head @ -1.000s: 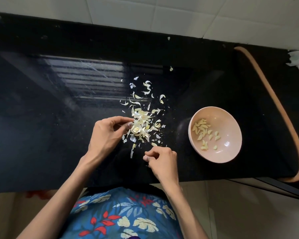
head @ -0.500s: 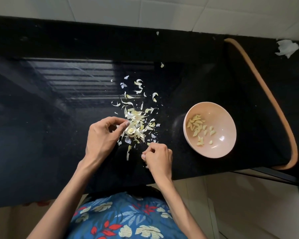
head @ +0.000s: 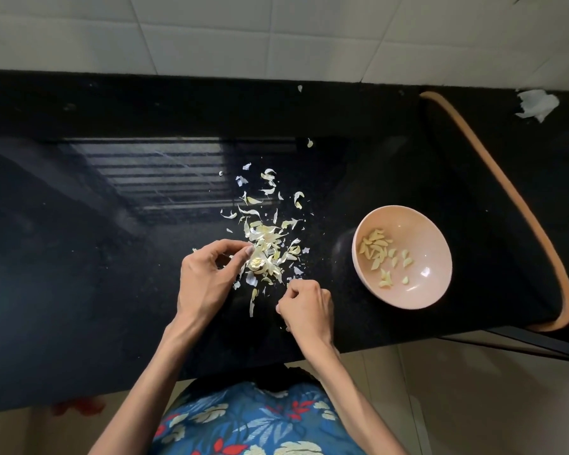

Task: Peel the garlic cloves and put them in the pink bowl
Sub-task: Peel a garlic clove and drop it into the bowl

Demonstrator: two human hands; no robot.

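Black polished countertop fills your view, with white wall tiles along its 12 o'clock edge. At the centre lies a scatter of pale garlic skins, thickest just past your fingertips and thinning out toward 12 o'clock. Your left hand sits at 8 o'clock of that heap, fingers curled, the index tip touching the skins just beside a small garlic piece; I cannot tell whether you actually grip it. Your right hand, at 5 o'clock of the heap, is balled up with the fingers tucked under, and whatever it may hold is hidden. The pink bowl stands upright at 3 o'clock of the heap, well apart from both hands, with peeled cloves gathered on its 9 o'clock side. A tan curved strip runs beyond the bowl, and a white crumpled scrap lies at 1 o'clock. Your floral garment shows at 6 o'clock.
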